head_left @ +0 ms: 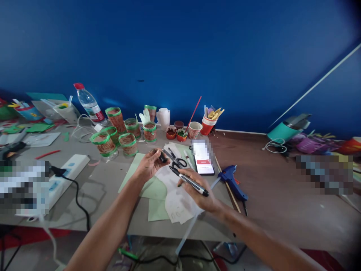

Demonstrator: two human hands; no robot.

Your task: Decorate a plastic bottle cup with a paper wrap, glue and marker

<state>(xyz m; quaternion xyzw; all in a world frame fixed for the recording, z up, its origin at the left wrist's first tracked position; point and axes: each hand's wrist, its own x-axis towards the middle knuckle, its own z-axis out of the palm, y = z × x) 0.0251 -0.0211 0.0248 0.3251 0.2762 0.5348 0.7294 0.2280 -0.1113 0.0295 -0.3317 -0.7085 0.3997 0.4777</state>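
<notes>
My left hand [150,165] is closed on a black marker cap [163,157], pinched between the fingertips. A silver-and-black marker [191,182] lies in my right hand [199,192], its uncapped tip pointing up and left toward the cap, apart from it. Beneath both hands are a white paper cut-out [180,205] and light green paper sheets [153,190]. Just beyond my hands rest black-handled scissors [180,163] and a white pen [188,159]. A phone [205,168] with a lit screen lies beside my right hand.
A blue glue gun [234,182] and a thin wooden stick [229,188] lie to the right. Several green-rimmed brown cups [103,145], a water bottle [91,105] and a red cup of sticks [208,125] line the back. A white power strip [67,177] lies left.
</notes>
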